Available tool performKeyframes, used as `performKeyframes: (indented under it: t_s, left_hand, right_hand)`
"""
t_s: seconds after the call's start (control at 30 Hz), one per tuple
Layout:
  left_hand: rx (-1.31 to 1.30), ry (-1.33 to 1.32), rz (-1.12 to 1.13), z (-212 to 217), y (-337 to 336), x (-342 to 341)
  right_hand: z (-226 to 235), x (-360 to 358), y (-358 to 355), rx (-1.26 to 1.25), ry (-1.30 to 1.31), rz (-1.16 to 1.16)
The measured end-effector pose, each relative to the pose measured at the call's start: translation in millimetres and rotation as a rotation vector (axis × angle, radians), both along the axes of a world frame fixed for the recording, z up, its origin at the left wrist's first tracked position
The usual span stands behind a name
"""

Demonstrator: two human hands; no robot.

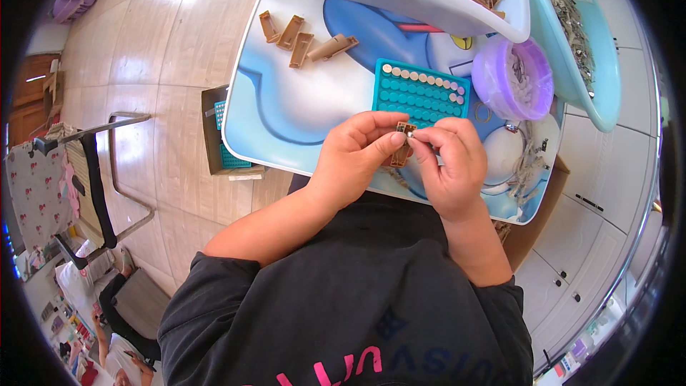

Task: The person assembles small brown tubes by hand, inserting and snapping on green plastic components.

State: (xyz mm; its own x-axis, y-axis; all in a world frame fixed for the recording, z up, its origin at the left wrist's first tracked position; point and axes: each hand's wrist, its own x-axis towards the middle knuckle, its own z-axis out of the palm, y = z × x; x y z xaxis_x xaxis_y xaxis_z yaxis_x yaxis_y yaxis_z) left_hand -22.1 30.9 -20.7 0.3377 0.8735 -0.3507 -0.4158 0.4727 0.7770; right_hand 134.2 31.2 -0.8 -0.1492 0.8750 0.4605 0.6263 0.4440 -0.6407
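Brown plastic casing (400, 156) pinched in our left hand (357, 154), near the teal tray (379, 89), meets a silvery bit (409, 134) our right hand (455, 164) grips, apparently a fitting step calling next for steady pressure.

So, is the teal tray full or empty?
Partly filled: the teal tray has round pieces along its far row and a couple more at right; the rest in view looks bare.

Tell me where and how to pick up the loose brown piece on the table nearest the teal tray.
The brown piece is probably best pinched across its long sides, near the middle, from above and the near side. It lies long and narrow, with bare table on that side; other brown pieces crowd its left.
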Motion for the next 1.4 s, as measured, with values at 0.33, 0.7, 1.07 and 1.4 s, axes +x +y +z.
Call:
performKeyframes:
  t_s: [0.33,0.7,1.07,1.4]
  left_hand:
    - [-0.033,0.0,0.022,-0.5,-2.4,0.9]
    - [-0.051,0.018,-0.005,3.6,0.2,1.2]
    - [-0.028,0.01,0.007,0.9,-1.1,1.2]
    - [-0.016,-0.041,-0.009,-2.5,-1.4,1.8]
  right_hand:
    - [-2.9,19.2,8.4,0.038,-0.018,-0.105]
    - [-18.7,39.9,24.1,0.039,-0.442,-0.307]
    - [3.4,5.1,4.2,-0.054,0.072,0.006]
    - [-4.2,3.5,2.7,-0.025,0.041,0.092]
